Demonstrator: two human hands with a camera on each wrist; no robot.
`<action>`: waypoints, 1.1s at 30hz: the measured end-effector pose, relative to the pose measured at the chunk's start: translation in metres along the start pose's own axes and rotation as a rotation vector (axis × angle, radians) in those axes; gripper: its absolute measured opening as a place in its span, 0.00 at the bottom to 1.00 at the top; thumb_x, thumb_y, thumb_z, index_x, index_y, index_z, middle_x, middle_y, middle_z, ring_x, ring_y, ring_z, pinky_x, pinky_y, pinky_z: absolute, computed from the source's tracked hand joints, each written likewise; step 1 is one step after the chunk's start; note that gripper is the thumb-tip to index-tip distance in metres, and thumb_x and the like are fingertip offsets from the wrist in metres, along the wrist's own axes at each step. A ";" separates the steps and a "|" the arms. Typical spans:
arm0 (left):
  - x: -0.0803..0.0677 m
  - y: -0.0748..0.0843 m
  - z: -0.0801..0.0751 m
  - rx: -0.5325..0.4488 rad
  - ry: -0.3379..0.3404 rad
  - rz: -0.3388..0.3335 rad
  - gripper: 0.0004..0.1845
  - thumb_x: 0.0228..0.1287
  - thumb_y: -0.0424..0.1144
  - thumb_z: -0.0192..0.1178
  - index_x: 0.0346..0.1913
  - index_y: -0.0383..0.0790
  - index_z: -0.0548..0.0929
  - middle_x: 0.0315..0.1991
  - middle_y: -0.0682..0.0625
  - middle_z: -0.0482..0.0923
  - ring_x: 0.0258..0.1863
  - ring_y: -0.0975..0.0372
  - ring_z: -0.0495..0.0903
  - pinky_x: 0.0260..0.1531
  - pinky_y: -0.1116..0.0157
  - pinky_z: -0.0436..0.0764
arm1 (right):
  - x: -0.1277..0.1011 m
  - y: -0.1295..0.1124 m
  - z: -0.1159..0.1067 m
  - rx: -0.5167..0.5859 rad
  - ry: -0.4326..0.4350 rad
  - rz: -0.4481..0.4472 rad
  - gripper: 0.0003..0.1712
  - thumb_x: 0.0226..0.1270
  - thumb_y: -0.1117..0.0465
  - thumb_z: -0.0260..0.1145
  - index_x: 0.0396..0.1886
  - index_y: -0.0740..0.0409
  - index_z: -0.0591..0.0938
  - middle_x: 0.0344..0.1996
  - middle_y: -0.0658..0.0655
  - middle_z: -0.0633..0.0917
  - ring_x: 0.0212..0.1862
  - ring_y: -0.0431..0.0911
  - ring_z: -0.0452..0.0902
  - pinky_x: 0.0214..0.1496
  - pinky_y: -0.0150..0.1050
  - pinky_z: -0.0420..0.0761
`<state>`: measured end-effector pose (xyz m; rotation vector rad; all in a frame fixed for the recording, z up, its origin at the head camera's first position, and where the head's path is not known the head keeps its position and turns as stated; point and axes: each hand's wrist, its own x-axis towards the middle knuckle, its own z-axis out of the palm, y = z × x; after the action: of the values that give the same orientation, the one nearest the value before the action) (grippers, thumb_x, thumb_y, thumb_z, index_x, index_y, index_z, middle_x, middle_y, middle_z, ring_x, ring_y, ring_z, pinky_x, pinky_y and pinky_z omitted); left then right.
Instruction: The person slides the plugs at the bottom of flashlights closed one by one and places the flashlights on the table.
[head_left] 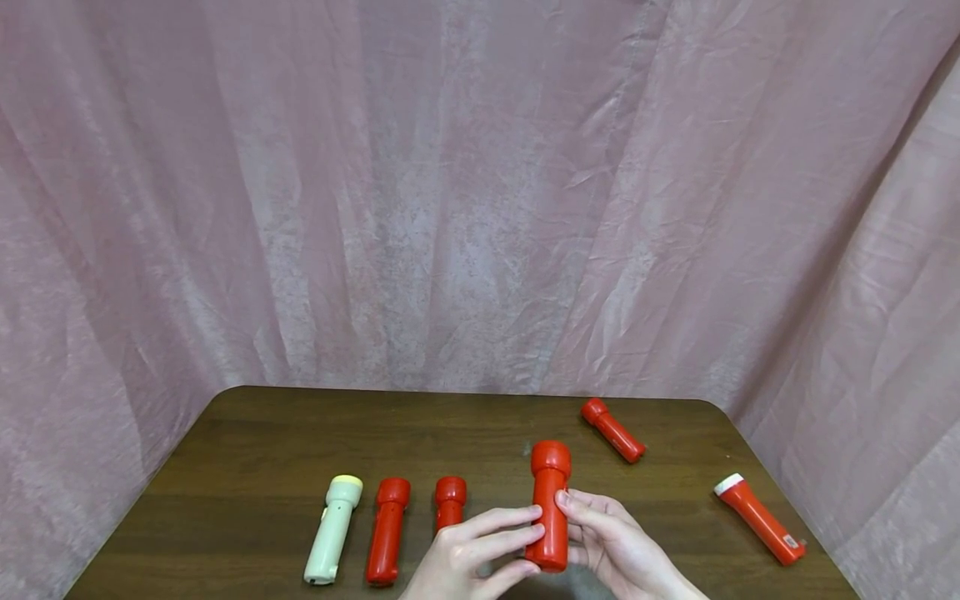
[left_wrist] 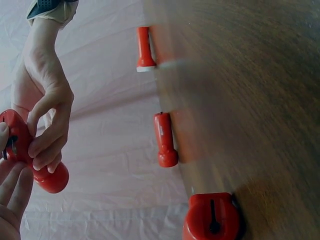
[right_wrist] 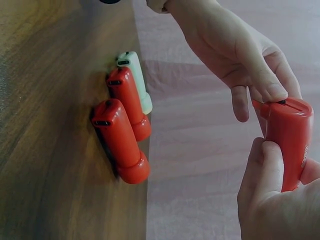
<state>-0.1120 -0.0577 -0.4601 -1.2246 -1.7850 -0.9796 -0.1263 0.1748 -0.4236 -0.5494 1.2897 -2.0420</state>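
Both my hands are on one red flashlight (head_left: 551,510), held up over the table (head_left: 360,433), head end away from me, tail end toward me. R hand (head_left: 622,546) grips the body, thumb along the near side, other fingers behind. L hand (head_left: 476,557) pinches the tail end, thumb on its black part, other fingertips on the L side.

To my L on the table: pale green flashlight (head_left: 333,533) w/ yellowish rim, then 2nd red flashlight (head_left: 387,533) just beside it, then 3rd red flashlight (head_left: 450,502), partly hidden behind L hand. Far R: small red flashlight (head_left: 613,430) lying at an angle nr the back edge, & white-rimmed flashlight (head_left: 761,520), red body, nr the R edge. Pink curtain (head_left: 450,208) behind.
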 end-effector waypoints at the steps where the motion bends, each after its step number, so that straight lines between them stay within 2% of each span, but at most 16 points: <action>1: 0.000 0.000 0.000 -0.001 0.001 0.001 0.20 0.63 0.38 0.76 0.56 0.36 0.89 0.55 0.42 0.89 0.49 0.59 0.92 0.53 0.75 0.86 | 0.000 0.000 0.000 -0.001 0.002 0.001 0.20 0.88 0.61 0.42 0.58 0.51 0.82 0.50 0.44 0.90 0.53 0.35 0.88 0.59 0.33 0.88; 17: -0.001 -0.001 0.002 -0.002 0.020 0.012 0.19 0.64 0.39 0.75 0.55 0.35 0.89 0.53 0.41 0.90 0.47 0.59 0.93 0.51 0.74 0.87 | 0.000 0.001 0.002 -0.013 0.022 -0.006 0.19 0.88 0.60 0.43 0.59 0.52 0.80 0.50 0.45 0.90 0.53 0.36 0.88 0.58 0.34 0.89; 26: -0.001 -0.003 0.004 0.028 0.043 0.054 0.17 0.65 0.41 0.74 0.53 0.35 0.90 0.51 0.40 0.90 0.46 0.59 0.93 0.52 0.75 0.87 | 0.000 0.002 0.001 -0.004 0.016 -0.023 0.19 0.89 0.61 0.43 0.59 0.51 0.81 0.49 0.44 0.90 0.53 0.35 0.88 0.58 0.33 0.89; 33: 0.000 -0.001 0.004 0.027 0.040 0.039 0.18 0.65 0.41 0.75 0.54 0.36 0.90 0.52 0.41 0.90 0.47 0.60 0.93 0.52 0.76 0.86 | 0.000 0.002 0.001 0.000 0.016 -0.029 0.19 0.88 0.61 0.43 0.59 0.52 0.81 0.50 0.45 0.90 0.53 0.36 0.88 0.59 0.34 0.89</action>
<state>-0.1134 -0.0546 -0.4617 -1.2107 -1.7314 -0.9483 -0.1251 0.1735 -0.4247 -0.5556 1.2982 -2.0738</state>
